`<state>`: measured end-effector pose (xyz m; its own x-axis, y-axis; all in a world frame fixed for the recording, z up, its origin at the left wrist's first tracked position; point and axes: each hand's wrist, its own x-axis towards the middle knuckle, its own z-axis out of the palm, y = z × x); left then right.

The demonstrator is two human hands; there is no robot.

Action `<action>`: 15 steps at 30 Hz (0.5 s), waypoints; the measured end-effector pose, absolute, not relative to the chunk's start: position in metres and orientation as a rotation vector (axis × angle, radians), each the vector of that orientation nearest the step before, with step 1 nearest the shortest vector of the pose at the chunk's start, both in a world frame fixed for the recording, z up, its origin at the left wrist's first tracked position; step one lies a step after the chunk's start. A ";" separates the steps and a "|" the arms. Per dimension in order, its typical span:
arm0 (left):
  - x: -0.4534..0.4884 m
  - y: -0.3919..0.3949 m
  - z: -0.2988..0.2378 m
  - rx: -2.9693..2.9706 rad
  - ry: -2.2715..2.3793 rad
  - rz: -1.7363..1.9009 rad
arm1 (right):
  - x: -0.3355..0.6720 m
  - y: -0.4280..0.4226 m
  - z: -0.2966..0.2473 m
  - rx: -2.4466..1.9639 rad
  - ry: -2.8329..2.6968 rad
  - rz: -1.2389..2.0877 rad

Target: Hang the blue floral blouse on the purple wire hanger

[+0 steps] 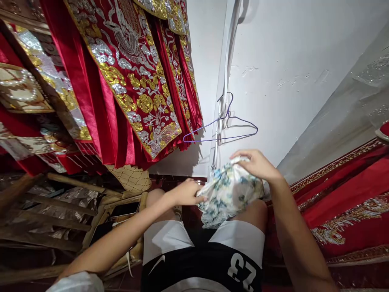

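A white cloth with a blue and green flower print lies bunched over my right knee. My left hand pinches its left edge, fingers closed on the fabric. My right hand grips the top of the bundle from above, fingers curled round it. I am seated, with black and white shorts showing below.
Red garments with gold and silver embroidery hang at the left. A purple wire hanger hangs on the white wall. Red embroidered fabric lies at the right. Wooden slats and foil sit at the lower left.
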<state>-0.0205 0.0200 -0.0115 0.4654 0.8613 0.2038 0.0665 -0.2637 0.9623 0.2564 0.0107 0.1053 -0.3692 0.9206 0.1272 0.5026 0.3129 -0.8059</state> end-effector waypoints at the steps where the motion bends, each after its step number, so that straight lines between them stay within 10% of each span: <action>1: -0.028 0.027 -0.005 1.833 0.869 0.885 | 0.257 0.025 0.105 -1.265 -1.907 0.724; 8: -0.088 0.066 0.043 2.388 1.387 0.479 | 0.251 0.119 0.066 -1.367 -1.812 0.348; 15: -0.098 0.085 0.061 2.244 1.358 0.883 | 0.285 0.095 0.053 -1.489 -1.859 0.184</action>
<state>-0.0975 0.0851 0.0611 0.3385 0.8847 0.3205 0.6516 -0.4662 0.5984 0.2851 0.0945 0.0535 -0.0575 0.8917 0.4490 0.7866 0.3174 -0.5296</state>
